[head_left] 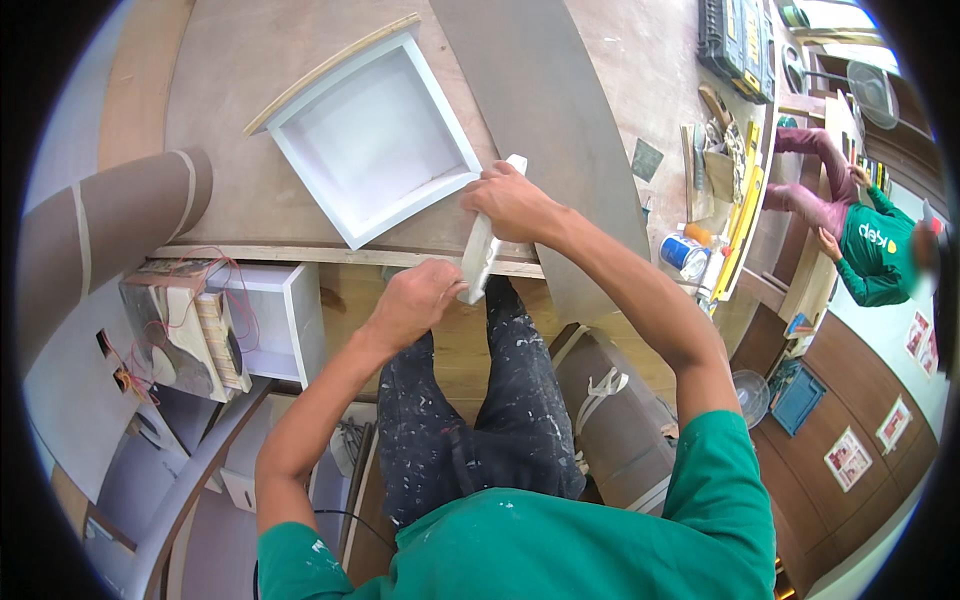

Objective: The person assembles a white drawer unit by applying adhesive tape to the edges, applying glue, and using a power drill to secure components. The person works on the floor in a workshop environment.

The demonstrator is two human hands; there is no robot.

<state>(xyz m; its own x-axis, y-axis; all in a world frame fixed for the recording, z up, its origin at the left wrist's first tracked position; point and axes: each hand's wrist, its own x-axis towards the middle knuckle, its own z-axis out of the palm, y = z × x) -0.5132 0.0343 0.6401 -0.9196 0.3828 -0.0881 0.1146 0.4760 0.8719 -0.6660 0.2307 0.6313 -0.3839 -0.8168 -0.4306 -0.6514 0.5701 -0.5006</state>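
Note:
Between my two hands is a white, elongated piece [479, 262] with an uneven edge; its exact kind I cannot make out. My left hand [415, 302] is closed on its lower end. Higher up, my right hand [512, 204] grips it near the top, and a white tip sticks out past the fingers. The piece is tilted at the bench's front edge, above my paint-spotted trousers. Just beyond my hands lies a white drawer box [365, 135], open side up, with a curved wood-edged front at its upper left. Its near right corner is close to my right hand.
The drawer box lies on a wide workbench [230, 190]. A rolled brown sheet [130, 215] and a white cabinet box [275, 330] are at left. At right are a tool case [737, 45], a can [685, 256] and a yellow level [740, 230]. Another person [860, 215] is further right.

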